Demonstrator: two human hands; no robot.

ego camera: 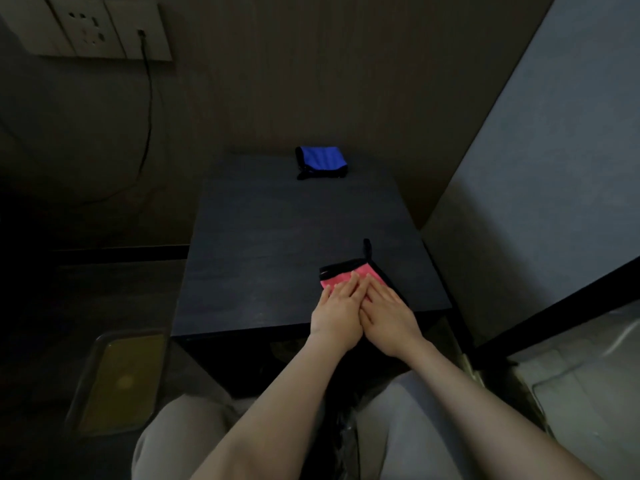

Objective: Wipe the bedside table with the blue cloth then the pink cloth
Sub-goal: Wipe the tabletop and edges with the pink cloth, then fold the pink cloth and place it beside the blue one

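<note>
A dark bedside table [277, 244] fills the middle of the view. A folded blue cloth [322, 161] with black trim lies at its far edge, apart from both hands. Near the front right lies a folded pink cloth [349, 274] with black trim and a black loop. My left hand [337, 311] and my right hand [389, 315] lie flat side by side on the pink cloth, fingers stretched out and pressing down. The hands hide the near half of the cloth.
A wall socket panel [86, 29] with a black cable [149, 109] is at the upper left. A pale bed side [554, 150] stands on the right. A yellowish tray-like object [121, 382] lies on the floor at the left. My knees are below.
</note>
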